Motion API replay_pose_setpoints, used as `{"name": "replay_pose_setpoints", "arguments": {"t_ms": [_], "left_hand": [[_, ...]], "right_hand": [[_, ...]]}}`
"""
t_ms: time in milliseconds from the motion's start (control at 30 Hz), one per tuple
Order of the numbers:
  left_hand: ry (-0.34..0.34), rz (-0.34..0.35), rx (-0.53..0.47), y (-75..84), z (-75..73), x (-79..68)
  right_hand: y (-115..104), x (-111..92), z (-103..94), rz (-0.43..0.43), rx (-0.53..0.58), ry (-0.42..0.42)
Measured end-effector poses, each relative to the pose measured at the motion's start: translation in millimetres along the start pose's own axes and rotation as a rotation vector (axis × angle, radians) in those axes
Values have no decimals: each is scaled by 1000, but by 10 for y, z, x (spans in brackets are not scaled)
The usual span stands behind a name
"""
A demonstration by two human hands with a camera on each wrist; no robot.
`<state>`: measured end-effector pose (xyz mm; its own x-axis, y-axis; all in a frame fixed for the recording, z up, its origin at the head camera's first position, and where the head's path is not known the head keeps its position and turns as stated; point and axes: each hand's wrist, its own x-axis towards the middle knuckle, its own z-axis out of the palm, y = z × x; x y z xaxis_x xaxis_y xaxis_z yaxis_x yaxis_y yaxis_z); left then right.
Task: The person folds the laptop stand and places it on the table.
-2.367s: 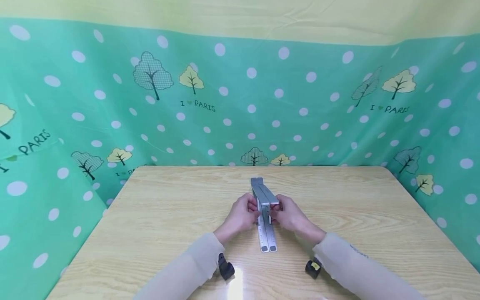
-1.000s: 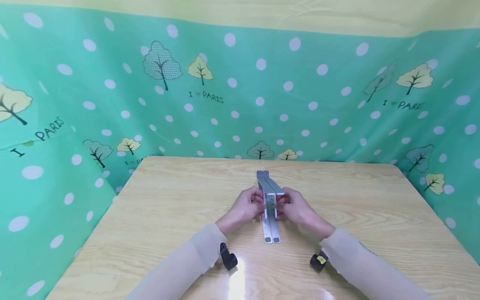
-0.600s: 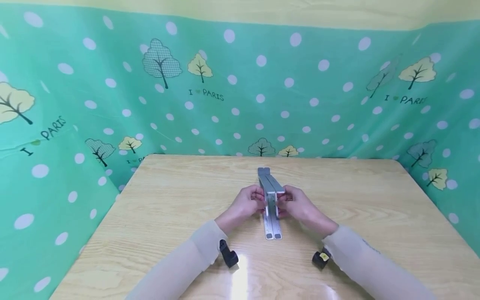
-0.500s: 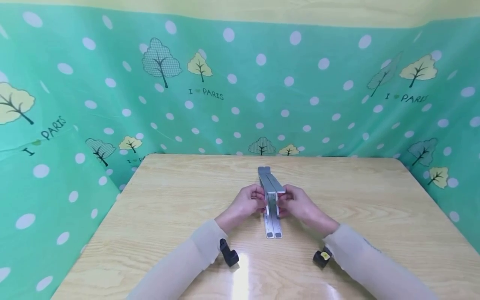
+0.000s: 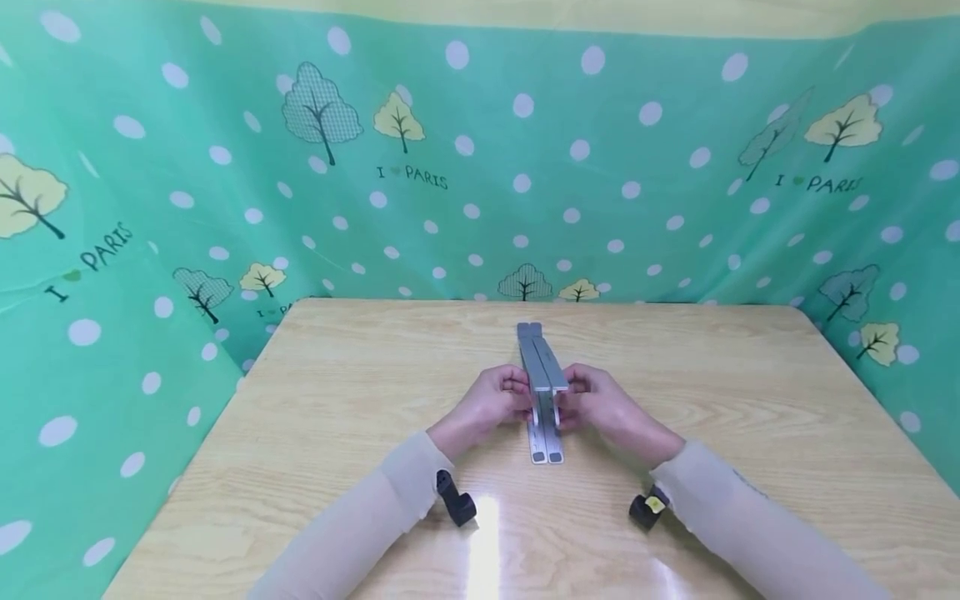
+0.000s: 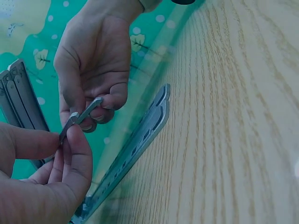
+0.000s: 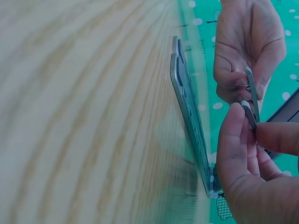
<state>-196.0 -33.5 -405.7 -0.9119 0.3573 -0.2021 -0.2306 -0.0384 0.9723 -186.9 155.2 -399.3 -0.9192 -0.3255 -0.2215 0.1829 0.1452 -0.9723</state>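
Observation:
A grey metal folding laptop stand (image 5: 542,358) stands part-unfolded in the middle of the table. Its long base rails (image 6: 133,151) lie close along the tabletop, while the upper arms (image 5: 546,373) slope above them. Between the two levels are short support legs (image 7: 253,91). On the stand's left side, my left hand (image 5: 491,400) pinches one leg between thumb and fingers. Opposite it, my right hand (image 5: 603,406) pinches the other leg the same way. In the head view, the upper arms partly hide the fingertips.
The wooden table (image 5: 360,367) has light grain and a bright reflection near its front. A green dotted curtain (image 5: 420,233) with printed trees hangs behind and at both sides. Black wrist cameras (image 5: 456,498) sit below the sleeves.
The front end of the stand's upper arms has come down closer to the base rails' front end. Both hands keep their pinch on the legs. The head view has shifted slightly.

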Motion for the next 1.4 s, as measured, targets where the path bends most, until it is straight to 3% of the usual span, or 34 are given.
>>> {"name": "replay_pose_setpoints", "arguments": {"t_ms": [700,1400], "left_hand": [[-43,-86,-83,-67,-49,-65],[-99,-128,-123,-101,-102,-106]], "right_hand": [[52,-25,2,58,133,-84],[109,-40,-6,69,162,-140]]}}
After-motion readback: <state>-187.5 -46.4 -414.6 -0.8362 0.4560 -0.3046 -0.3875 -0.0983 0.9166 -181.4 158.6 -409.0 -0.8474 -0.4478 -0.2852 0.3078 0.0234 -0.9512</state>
